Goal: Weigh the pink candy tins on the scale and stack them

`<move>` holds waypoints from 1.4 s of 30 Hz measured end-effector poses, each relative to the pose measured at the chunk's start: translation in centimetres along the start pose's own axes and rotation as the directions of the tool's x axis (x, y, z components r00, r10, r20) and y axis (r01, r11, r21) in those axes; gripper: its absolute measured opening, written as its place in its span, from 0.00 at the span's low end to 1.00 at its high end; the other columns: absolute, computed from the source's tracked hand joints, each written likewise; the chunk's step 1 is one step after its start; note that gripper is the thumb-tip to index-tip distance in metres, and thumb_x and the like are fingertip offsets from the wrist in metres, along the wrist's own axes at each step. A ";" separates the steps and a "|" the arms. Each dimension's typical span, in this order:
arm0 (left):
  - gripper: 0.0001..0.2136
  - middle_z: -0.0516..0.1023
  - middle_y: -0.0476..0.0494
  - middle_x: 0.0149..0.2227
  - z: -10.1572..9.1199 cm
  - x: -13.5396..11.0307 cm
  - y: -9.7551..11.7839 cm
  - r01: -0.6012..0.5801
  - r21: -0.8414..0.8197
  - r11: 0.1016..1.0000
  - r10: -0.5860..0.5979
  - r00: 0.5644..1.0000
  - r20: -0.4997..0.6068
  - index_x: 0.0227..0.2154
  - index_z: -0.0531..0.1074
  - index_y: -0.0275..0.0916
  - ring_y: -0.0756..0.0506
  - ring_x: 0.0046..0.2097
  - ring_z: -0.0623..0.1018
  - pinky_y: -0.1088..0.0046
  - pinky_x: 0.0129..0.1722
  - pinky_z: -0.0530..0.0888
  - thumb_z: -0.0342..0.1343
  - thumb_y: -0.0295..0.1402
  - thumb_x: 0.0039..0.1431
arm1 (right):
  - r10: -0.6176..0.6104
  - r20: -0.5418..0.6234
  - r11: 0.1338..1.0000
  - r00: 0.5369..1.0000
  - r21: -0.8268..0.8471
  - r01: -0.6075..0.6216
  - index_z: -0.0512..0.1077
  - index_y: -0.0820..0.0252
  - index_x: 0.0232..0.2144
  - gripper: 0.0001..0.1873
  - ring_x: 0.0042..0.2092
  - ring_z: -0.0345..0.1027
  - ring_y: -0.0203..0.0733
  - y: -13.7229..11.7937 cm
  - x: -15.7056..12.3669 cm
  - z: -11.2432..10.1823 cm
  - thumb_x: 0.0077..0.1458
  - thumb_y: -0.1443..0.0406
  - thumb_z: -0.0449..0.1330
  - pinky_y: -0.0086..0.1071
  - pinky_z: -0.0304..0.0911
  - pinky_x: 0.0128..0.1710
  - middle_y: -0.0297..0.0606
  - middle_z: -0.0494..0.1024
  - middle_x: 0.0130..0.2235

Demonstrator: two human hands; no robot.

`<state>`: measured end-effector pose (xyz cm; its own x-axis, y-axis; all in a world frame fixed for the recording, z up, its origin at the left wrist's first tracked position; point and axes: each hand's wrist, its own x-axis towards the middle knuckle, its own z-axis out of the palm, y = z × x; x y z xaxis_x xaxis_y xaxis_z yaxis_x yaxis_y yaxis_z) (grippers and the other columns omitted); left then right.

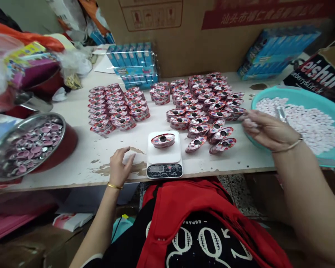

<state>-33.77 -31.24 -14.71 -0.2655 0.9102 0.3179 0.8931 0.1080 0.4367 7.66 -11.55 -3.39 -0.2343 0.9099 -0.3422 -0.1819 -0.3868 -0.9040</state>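
The left hand (119,167) was released, fingers parted, at lower centre-left of the frame, left of the scale (164,157). One red oval container (167,143) stood upright on the scale at centre; the display read 0.0. The right hand (273,130), fingers curled, was at centre-right by the turquoise basin (293,90) of white pieces (315,126); whether it grasped any could not be determined. Similar containers (199,121) stood in rows across the worktop (80,156).
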 end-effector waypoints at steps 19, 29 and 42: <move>0.14 0.73 0.41 0.46 2.6 -4.5 -3.1 0.166 0.190 0.968 -0.144 0.981 -0.127 0.43 0.70 0.41 0.41 0.47 0.69 0.63 0.48 0.61 0.51 0.42 0.58 | 0.192 0.521 0.046 0.832 -0.851 0.523 0.74 0.60 0.35 0.05 0.38 0.66 0.38 4.9 2.3 20.6 0.56 0.67 0.59 0.27 0.56 0.35 0.38 0.76 0.36; 0.14 0.73 0.40 0.45 2.5 -4.4 -3.0 0.168 0.194 0.966 -0.148 0.982 -0.116 0.43 0.70 0.41 0.41 0.47 0.69 0.63 0.47 0.60 0.52 0.40 0.58 | 0.235 0.494 -0.100 0.837 -0.844 0.527 0.71 0.59 0.45 0.14 0.38 0.67 0.40 4.9 2.0 21.2 0.55 0.69 0.58 0.27 0.56 0.34 0.41 0.76 0.39; 0.13 0.73 0.41 0.46 2.5 -4.4 -2.7 0.184 0.181 0.966 -0.166 0.980 -0.113 0.42 0.70 0.40 0.41 0.48 0.69 0.63 0.48 0.60 0.51 0.41 0.58 | 0.145 0.277 0.974 0.950 -0.209 -0.088 0.69 0.63 0.30 0.03 0.31 0.67 0.29 3.2 2.4 15.7 0.56 0.69 0.57 0.21 0.64 0.29 0.36 0.73 0.32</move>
<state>-34.14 -34.55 -19.42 -0.4493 0.8287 0.3339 0.8795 0.3445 0.3284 -8.50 -12.94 -3.04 -0.5140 0.7664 -0.3852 0.0433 -0.4254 -0.9040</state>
